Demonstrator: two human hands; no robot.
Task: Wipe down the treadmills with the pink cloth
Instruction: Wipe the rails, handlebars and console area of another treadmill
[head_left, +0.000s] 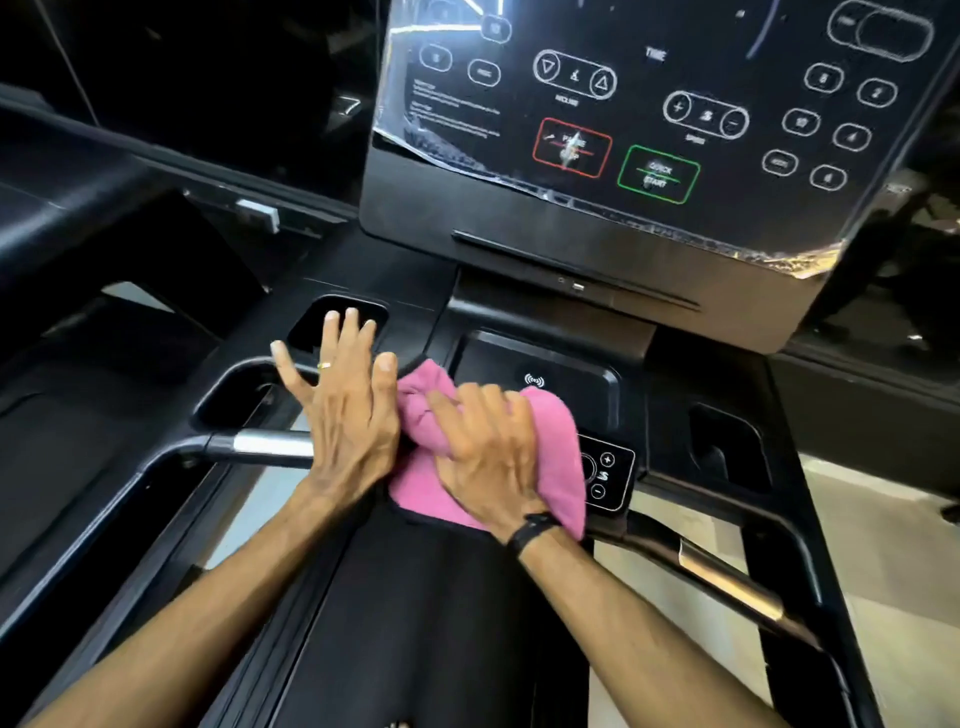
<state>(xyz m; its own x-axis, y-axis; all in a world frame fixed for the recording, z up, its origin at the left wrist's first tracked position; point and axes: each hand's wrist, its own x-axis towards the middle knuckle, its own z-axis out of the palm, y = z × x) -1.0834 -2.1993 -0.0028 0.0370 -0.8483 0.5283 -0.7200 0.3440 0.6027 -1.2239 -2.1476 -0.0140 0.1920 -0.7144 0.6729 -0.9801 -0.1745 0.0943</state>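
The pink cloth lies bunched on the black treadmill's lower console, just in front of the tray with the wireless symbol. My right hand lies on top of the cloth with its fingers curled into the fabric, gripping it. Just left of the cloth, my left hand is spread with straight fingers over the console, its thumb side touching the cloth's edge. It holds nothing. The cloth partly covers a small speed keypad.
The upright control panel, covered with crinkled plastic film, rises behind the tray. Cup-holder recesses sit at left and right. Silver-and-black handlebars run out on both sides. The running belt lies below my arms.
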